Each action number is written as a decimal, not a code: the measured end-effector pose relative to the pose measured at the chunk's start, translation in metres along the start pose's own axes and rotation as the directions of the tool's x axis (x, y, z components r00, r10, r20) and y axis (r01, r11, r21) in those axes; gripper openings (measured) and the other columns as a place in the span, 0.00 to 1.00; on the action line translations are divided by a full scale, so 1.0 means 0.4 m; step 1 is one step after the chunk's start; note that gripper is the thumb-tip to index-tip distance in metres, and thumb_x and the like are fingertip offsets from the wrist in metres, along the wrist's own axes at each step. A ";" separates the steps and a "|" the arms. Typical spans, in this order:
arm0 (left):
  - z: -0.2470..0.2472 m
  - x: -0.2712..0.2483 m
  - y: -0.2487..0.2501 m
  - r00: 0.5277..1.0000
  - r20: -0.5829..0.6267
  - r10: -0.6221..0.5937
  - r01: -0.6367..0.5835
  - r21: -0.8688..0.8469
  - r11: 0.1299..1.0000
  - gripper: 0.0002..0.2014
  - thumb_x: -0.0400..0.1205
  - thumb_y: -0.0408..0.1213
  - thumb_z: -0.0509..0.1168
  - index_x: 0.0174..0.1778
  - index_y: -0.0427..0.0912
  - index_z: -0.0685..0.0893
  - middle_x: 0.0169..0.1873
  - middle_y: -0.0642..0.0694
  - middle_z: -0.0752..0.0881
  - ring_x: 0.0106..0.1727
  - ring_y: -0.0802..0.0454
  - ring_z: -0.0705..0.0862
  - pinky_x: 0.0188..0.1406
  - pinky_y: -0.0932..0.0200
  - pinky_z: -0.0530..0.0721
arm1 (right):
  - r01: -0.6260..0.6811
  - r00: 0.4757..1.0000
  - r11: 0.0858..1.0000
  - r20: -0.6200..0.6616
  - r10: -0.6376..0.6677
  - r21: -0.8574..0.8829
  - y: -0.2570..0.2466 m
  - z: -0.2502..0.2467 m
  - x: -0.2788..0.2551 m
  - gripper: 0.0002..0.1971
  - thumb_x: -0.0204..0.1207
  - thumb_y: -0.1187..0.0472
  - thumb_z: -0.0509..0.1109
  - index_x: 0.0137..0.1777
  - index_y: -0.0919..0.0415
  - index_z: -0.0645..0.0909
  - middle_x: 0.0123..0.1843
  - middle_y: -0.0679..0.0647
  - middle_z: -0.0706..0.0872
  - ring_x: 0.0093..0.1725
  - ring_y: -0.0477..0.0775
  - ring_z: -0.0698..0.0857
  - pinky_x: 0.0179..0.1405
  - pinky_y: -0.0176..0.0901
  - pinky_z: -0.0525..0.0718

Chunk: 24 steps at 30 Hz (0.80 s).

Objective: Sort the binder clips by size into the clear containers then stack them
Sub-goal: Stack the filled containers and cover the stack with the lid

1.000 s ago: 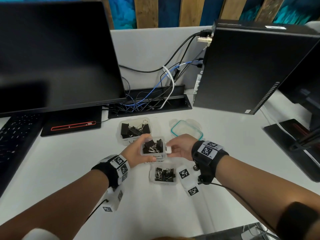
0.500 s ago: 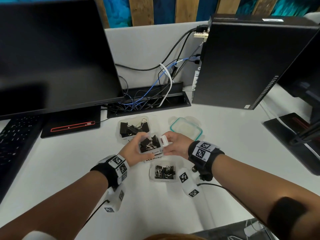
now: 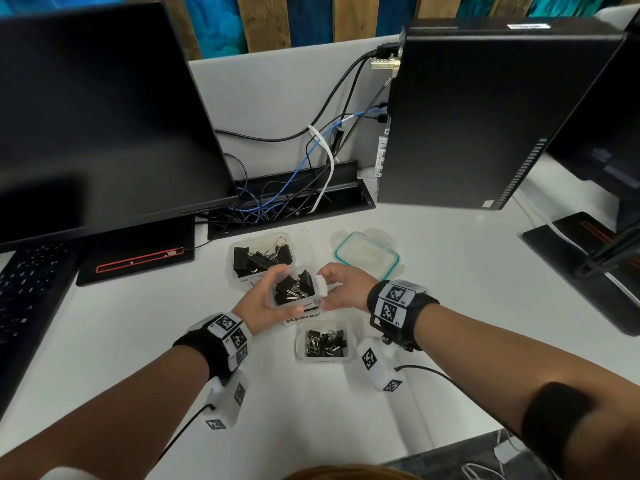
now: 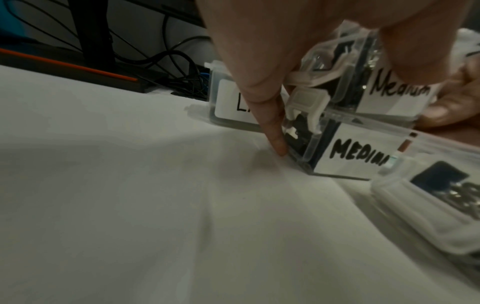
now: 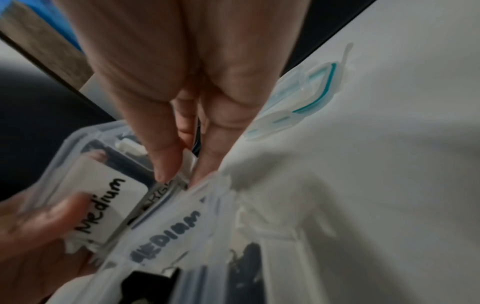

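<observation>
Left hand (image 3: pixel 263 299) and right hand (image 3: pixel 341 289) grip the medium container (image 3: pixel 296 292); wrist views alone reveal a second "MEDIUM" container (image 4: pixel 358 156) beneath.

A white label handwritten "Medium" (image 4: pixel 399 90) is read on the clear container (image 3: pixel 297 292) gripped between the left hand (image 3: pixel 263 299) and the right hand (image 3: pixel 341 289), just under the left thumb; a second label, "MEDIUM" in block capitals (image 4: pixel 359 156), is seen on the container below it (image 4: pixel 309 144), beside the extended left finger; on a third container behind that finger (image 4: pixel 228 98), only "L" of a label can be read, the rest being hidden; square black-and-white coded markers (image 3: pixel 394 301) are borne on the wristbands.
</observation>
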<state>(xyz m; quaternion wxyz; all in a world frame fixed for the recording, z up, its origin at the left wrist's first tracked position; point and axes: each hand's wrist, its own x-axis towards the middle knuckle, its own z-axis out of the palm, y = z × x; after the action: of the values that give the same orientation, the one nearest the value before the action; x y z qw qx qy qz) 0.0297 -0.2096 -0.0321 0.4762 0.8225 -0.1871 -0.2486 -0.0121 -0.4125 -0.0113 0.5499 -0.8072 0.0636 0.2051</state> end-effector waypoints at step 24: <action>-0.001 0.015 -0.013 1.000 0.014 -0.017 0.016 0.089 0.996 0.40 0.69 0.38 0.78 0.72 0.53 0.62 0.74 0.47 0.68 0.75 0.61 0.62 0.75 0.61 0.61 | -0.175 0.984 0.827 0.059 0.170 0.535 0.030 0.013 0.023 0.12 0.75 0.80 0.64 0.44 0.62 0.73 0.43 0.58 0.82 0.43 0.51 0.84 0.46 0.39 0.88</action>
<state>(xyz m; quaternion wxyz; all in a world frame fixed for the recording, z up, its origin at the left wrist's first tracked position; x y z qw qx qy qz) 0.0351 -0.2102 -0.0378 0.4357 0.8424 -0.1948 -0.2500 -0.0091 -0.4110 -0.0268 0.7334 -0.6108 0.1889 0.2312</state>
